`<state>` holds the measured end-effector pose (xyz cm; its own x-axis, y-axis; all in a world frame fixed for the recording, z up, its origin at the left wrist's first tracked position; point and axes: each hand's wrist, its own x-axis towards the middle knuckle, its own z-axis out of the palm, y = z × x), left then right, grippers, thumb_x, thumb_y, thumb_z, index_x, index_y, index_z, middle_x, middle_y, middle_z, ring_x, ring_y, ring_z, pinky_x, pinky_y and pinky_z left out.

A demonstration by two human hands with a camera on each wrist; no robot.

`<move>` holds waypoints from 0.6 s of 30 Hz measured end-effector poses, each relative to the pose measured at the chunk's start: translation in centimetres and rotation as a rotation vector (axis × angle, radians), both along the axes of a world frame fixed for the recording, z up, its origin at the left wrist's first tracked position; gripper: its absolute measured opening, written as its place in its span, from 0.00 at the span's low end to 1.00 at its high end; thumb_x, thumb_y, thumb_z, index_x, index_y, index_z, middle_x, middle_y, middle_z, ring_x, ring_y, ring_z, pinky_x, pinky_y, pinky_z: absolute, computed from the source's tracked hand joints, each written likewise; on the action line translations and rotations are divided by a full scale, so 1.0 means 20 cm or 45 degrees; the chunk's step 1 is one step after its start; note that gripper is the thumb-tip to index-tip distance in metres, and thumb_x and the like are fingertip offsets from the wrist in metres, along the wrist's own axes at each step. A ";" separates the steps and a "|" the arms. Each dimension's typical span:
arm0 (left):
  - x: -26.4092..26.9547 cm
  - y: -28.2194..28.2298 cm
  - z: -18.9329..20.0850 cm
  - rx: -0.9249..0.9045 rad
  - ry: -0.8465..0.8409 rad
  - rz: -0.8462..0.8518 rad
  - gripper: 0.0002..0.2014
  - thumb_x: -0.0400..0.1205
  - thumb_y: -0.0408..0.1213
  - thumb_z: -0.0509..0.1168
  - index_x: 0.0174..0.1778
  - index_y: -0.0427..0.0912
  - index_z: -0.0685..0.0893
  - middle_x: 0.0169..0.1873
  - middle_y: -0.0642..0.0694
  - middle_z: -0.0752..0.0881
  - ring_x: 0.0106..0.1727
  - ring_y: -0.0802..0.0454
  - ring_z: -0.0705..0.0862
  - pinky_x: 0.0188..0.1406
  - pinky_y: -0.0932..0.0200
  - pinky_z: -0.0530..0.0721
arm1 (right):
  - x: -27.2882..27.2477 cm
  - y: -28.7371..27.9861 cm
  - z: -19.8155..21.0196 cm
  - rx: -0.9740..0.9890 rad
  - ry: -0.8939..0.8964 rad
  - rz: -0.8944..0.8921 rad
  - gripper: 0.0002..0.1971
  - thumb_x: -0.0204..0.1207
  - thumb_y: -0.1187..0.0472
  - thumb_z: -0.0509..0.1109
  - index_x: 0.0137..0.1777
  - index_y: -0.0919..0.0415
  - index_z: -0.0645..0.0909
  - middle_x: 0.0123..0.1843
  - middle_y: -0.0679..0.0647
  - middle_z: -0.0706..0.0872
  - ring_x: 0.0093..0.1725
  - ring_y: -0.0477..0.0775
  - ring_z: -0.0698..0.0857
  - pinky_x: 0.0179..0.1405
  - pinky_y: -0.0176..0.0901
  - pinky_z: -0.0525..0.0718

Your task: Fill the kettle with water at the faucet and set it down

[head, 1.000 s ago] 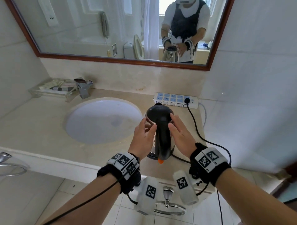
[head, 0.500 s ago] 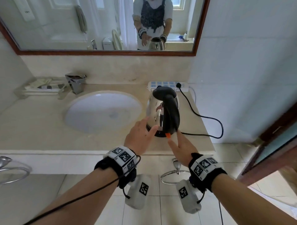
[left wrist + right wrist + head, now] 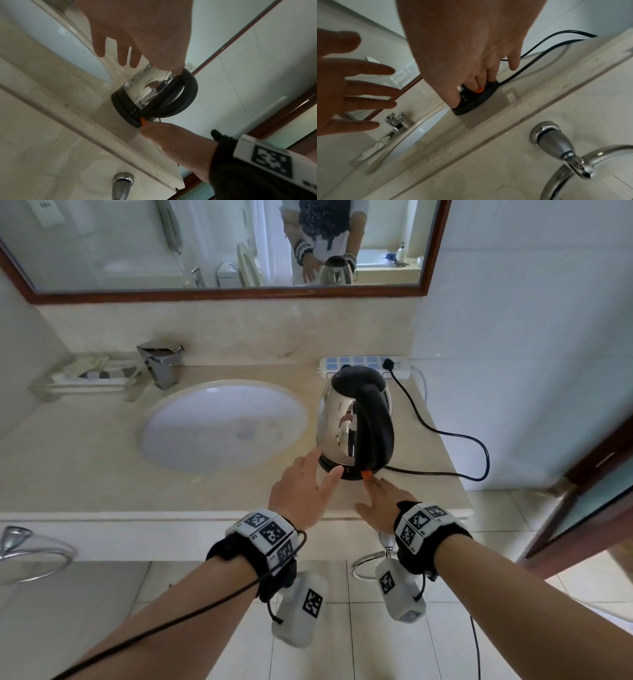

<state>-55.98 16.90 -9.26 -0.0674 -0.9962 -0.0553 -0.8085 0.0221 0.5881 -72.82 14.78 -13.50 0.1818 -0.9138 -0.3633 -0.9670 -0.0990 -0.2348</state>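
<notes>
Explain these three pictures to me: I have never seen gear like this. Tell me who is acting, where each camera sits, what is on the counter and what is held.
No machine acts here: a person works bare-handed, with cameras on the head and both wrists. The head view looks down on a counter with a sink, faucet, power strip and a steel kettle on its base. The wrist views look along the fingers. The left hand hovers open beside the kettle. The right hand has fingertips at the kettle's orange switch. Nothing is in a grip.

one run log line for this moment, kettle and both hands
kettle: upright on base, countertop right of sink | left hand: open beside kettle | right hand: fingertip at orange switch
</notes>
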 end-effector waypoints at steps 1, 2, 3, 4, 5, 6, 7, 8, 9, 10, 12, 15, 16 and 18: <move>-0.01 0.00 0.00 0.007 -0.006 -0.001 0.30 0.82 0.60 0.48 0.79 0.51 0.58 0.76 0.46 0.69 0.75 0.46 0.69 0.71 0.43 0.70 | 0.00 0.00 0.00 0.002 0.016 0.004 0.36 0.80 0.46 0.55 0.84 0.58 0.47 0.86 0.52 0.55 0.83 0.56 0.59 0.78 0.59 0.66; -0.02 0.00 0.00 0.007 -0.014 -0.001 0.30 0.82 0.60 0.48 0.79 0.51 0.58 0.76 0.46 0.69 0.74 0.46 0.69 0.71 0.43 0.70 | 0.00 -0.01 0.00 -0.004 0.030 0.014 0.36 0.80 0.46 0.54 0.84 0.58 0.48 0.86 0.52 0.54 0.83 0.56 0.59 0.78 0.59 0.65; -0.03 0.00 0.00 0.007 -0.020 0.000 0.30 0.82 0.59 0.48 0.79 0.51 0.58 0.75 0.46 0.69 0.74 0.46 0.70 0.70 0.44 0.70 | 0.00 0.00 0.00 -0.001 0.046 0.024 0.36 0.80 0.46 0.54 0.84 0.58 0.48 0.86 0.51 0.54 0.83 0.55 0.58 0.78 0.59 0.64; -0.03 0.00 0.00 0.006 -0.023 0.003 0.30 0.82 0.59 0.48 0.79 0.51 0.59 0.75 0.46 0.70 0.73 0.46 0.70 0.70 0.45 0.70 | 0.00 0.00 0.00 0.004 0.069 0.033 0.36 0.80 0.46 0.53 0.84 0.58 0.47 0.87 0.51 0.53 0.84 0.55 0.57 0.79 0.59 0.63; -0.04 -0.01 0.00 0.011 -0.025 0.007 0.30 0.82 0.59 0.48 0.79 0.51 0.59 0.74 0.46 0.70 0.73 0.46 0.71 0.70 0.45 0.71 | -0.01 0.00 0.00 0.013 0.091 0.042 0.35 0.81 0.46 0.52 0.84 0.58 0.47 0.87 0.51 0.52 0.84 0.55 0.55 0.80 0.60 0.61; -0.04 -0.01 0.00 0.014 -0.029 0.009 0.30 0.82 0.59 0.48 0.79 0.51 0.59 0.74 0.46 0.71 0.73 0.46 0.71 0.69 0.45 0.71 | -0.02 0.00 0.00 0.020 0.111 0.055 0.35 0.81 0.45 0.52 0.84 0.58 0.47 0.87 0.50 0.51 0.85 0.56 0.54 0.81 0.60 0.60; -0.05 -0.01 0.00 0.016 -0.030 0.013 0.30 0.82 0.59 0.48 0.79 0.51 0.59 0.74 0.46 0.71 0.72 0.46 0.71 0.69 0.45 0.71 | -0.02 0.01 -0.01 0.030 0.129 0.069 0.34 0.81 0.45 0.51 0.84 0.58 0.48 0.87 0.50 0.51 0.85 0.56 0.54 0.81 0.61 0.59; -0.05 -0.01 -0.01 0.016 -0.034 0.012 0.30 0.82 0.59 0.48 0.79 0.51 0.59 0.74 0.45 0.71 0.72 0.46 0.72 0.68 0.45 0.72 | -0.03 0.00 -0.01 0.039 0.145 0.089 0.34 0.82 0.45 0.50 0.84 0.57 0.49 0.87 0.50 0.50 0.85 0.56 0.53 0.81 0.61 0.58; -0.05 0.00 -0.01 0.020 -0.039 0.009 0.30 0.82 0.59 0.48 0.79 0.51 0.59 0.74 0.45 0.71 0.72 0.46 0.72 0.68 0.45 0.72 | -0.03 0.00 -0.01 0.052 0.160 0.100 0.33 0.82 0.45 0.49 0.84 0.57 0.49 0.87 0.49 0.50 0.85 0.56 0.52 0.81 0.62 0.58; -0.05 0.00 -0.01 0.020 -0.044 0.008 0.30 0.82 0.59 0.48 0.79 0.51 0.59 0.74 0.45 0.71 0.72 0.46 0.72 0.68 0.45 0.72 | -0.04 0.00 -0.01 0.068 0.167 0.109 0.33 0.82 0.44 0.49 0.84 0.57 0.49 0.87 0.49 0.50 0.85 0.56 0.52 0.81 0.62 0.57; -0.05 0.00 -0.02 0.020 -0.050 0.010 0.30 0.82 0.59 0.48 0.79 0.51 0.59 0.74 0.45 0.71 0.72 0.46 0.72 0.68 0.45 0.72 | -0.04 -0.01 -0.01 0.094 0.160 0.109 0.33 0.82 0.44 0.50 0.84 0.56 0.49 0.87 0.49 0.50 0.85 0.56 0.52 0.81 0.63 0.57; -0.04 0.00 -0.02 0.041 -0.048 0.019 0.30 0.82 0.59 0.48 0.79 0.51 0.58 0.75 0.45 0.71 0.73 0.45 0.71 0.68 0.46 0.71 | -0.02 0.00 0.02 0.070 0.068 0.055 0.33 0.81 0.45 0.52 0.83 0.57 0.53 0.86 0.52 0.57 0.83 0.57 0.59 0.79 0.61 0.63; -0.03 0.00 -0.03 0.051 -0.056 0.015 0.30 0.82 0.59 0.49 0.79 0.51 0.58 0.74 0.45 0.71 0.73 0.45 0.71 0.68 0.46 0.70 | -0.01 -0.01 0.04 0.045 0.020 0.021 0.31 0.80 0.45 0.53 0.82 0.57 0.57 0.83 0.55 0.64 0.80 0.58 0.65 0.76 0.60 0.68; -0.02 0.01 0.00 0.043 -0.069 0.020 0.29 0.82 0.59 0.49 0.79 0.52 0.58 0.74 0.45 0.71 0.73 0.45 0.71 0.67 0.46 0.70 | 0.03 0.00 0.08 -0.036 -0.061 -0.022 0.27 0.79 0.46 0.56 0.76 0.57 0.67 0.75 0.56 0.74 0.72 0.58 0.75 0.70 0.57 0.75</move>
<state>-56.37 17.12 -9.26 -0.0479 -0.9946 -0.0920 -0.8393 -0.0099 0.5436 -72.19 14.73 -11.84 0.1825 -0.9268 -0.3283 -0.9563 -0.0898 -0.2781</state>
